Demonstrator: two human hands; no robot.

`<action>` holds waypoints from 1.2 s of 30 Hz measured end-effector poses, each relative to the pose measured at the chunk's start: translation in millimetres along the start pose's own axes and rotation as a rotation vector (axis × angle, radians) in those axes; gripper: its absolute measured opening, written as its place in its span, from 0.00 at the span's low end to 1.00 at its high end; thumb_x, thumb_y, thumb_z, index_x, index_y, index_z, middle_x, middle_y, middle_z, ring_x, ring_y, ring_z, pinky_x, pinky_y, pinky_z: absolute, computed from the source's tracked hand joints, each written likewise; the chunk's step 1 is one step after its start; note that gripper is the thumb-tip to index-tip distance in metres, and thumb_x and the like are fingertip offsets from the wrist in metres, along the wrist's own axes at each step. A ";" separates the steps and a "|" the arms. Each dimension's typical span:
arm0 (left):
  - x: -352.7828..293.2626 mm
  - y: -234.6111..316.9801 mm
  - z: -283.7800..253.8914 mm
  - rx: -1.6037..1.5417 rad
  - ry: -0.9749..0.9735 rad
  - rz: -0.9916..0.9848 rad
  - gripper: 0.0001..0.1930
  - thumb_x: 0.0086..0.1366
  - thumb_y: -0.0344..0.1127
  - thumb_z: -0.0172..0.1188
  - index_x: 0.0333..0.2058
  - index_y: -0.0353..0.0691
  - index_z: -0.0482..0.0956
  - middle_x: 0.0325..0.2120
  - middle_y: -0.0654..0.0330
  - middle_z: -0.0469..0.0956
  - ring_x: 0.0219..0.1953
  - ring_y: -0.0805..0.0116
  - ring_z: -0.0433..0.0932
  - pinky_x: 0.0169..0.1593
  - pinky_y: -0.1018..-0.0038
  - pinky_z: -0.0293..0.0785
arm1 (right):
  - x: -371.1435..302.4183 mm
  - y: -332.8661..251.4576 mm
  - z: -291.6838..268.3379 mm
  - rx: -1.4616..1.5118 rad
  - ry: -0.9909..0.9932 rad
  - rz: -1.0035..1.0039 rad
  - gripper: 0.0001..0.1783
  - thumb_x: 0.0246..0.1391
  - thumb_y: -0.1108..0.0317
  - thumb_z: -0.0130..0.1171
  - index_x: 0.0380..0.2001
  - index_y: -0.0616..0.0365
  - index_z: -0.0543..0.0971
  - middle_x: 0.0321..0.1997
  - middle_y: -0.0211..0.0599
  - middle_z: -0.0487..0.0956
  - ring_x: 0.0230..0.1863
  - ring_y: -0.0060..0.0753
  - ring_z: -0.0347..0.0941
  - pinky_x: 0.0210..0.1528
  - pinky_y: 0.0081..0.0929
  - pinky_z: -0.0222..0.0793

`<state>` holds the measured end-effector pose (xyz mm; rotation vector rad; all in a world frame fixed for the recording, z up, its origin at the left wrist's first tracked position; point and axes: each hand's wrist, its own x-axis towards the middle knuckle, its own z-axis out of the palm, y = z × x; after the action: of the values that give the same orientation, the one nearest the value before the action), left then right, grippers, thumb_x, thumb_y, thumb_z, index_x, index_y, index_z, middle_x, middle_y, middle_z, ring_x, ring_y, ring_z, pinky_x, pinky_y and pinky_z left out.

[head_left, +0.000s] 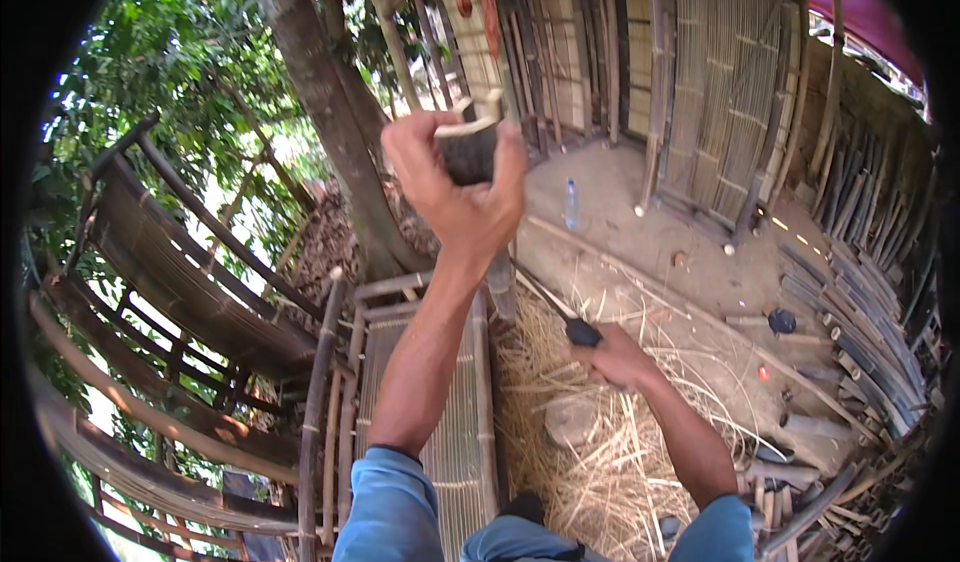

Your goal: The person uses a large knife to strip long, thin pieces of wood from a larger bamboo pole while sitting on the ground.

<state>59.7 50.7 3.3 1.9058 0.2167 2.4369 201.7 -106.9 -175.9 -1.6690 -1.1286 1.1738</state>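
Observation:
Raised in front of me, my left hand (462, 207) is closed around a dark bamboo piece (468, 157) whose pale cut end has a notched edge. Fingers and thumb grip its two sides. A greyish length (500, 284) shows behind my left wrist; whether it belongs to the same bamboo I cannot tell. Lower and to the right, my right hand (622, 360) is wrapped around the black handle (583, 334) of a long-bladed knife (545, 295). Its thin blade points up and left toward that greyish length, partly hidden there.
Pale shavings (640, 442) cover the ground around a round wooden block (570, 420). A slatted bamboo bench (455, 442) stands at left beside a bamboo railing (318, 402). A long pole (700, 317) crosses the floor. A plastic bottle (571, 204) stands beyond; bamboo lengths (850, 312) pile at right.

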 end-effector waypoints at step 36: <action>-53.1 145.5 -85.5 -0.468 -0.587 -0.309 0.16 0.58 0.14 0.65 0.44 0.32 0.73 0.42 0.51 0.83 0.43 0.70 0.83 0.47 0.74 0.83 | -227.6 -32.5 64.9 -0.220 0.550 -0.850 0.35 0.61 0.62 0.63 0.67 0.60 0.62 0.42 0.55 0.77 0.35 0.54 0.80 0.32 0.45 0.78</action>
<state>-2.3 -106.8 -48.4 2.0574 -0.0746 1.4868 92.2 -306.7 -103.9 -1.2958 -1.4013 0.0514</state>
